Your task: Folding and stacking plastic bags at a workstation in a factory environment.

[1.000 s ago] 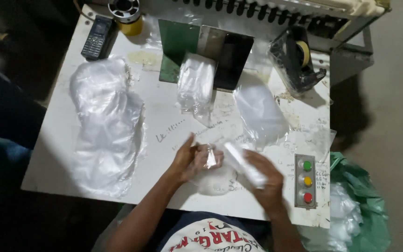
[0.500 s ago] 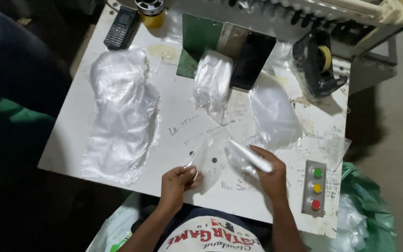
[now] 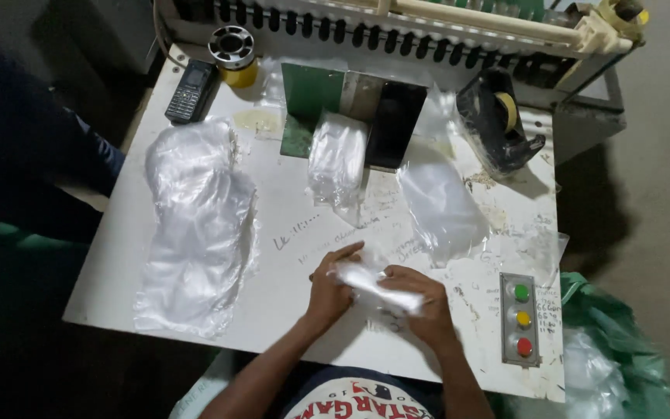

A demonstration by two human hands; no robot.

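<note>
Both my hands meet near the front edge of a white table (image 3: 288, 256). My left hand (image 3: 331, 283) and my right hand (image 3: 424, 306) together grip a small clear plastic bag (image 3: 370, 285) with something white inside it. The bag is blurred, so its contents are hard to tell. A flat pile of clear bags (image 3: 195, 225) lies to the left of my hands. A smaller bunch of bags (image 3: 339, 163) rests at the table's middle, and another clear bag (image 3: 440, 206) lies to its right.
At the back left stand a dark mobile phone (image 3: 189, 91) and a yellow tape roll (image 3: 234, 56). A black tape dispenser (image 3: 498, 120) sits back right. A three-button panel (image 3: 521, 318) is at the front right. A green sack (image 3: 614, 365) stands beside the table. Another person's dark sleeve (image 3: 32, 147) is at left.
My hands have come together on the small bag and shifted up onto the table. The long white piece that stuck out of my right hand now lies between both hands. The camera has shifted.
</note>
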